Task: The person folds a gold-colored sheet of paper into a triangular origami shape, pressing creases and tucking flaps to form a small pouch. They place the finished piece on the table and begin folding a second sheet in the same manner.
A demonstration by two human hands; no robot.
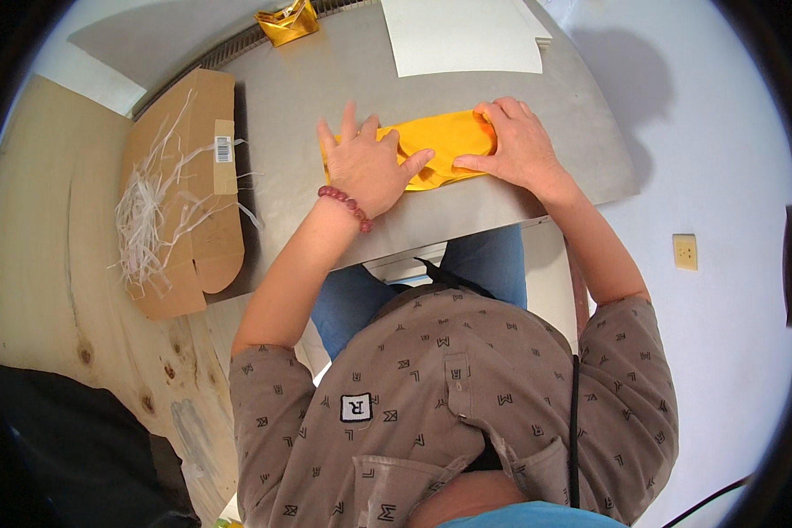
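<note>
On the near part of the grey worktop (466,211), a yellow cloth (444,141) lies folded flat under both hands. Left hand (365,163), with a red bead bracelet (345,205) at its wrist, presses its left end, fingers spread flat, no grip closed on anything. Right hand (515,141) rests on its right end, fingertips bent onto the fabric edge. Leftward sits a cardboard box (185,202) with white paper shreds (154,216). Farther off lie a white sheet (462,35) and a gold foil piece (288,22).

Yellow cloth (444,141); grey table (299,106); red bead bracelet (347,206)
</note>
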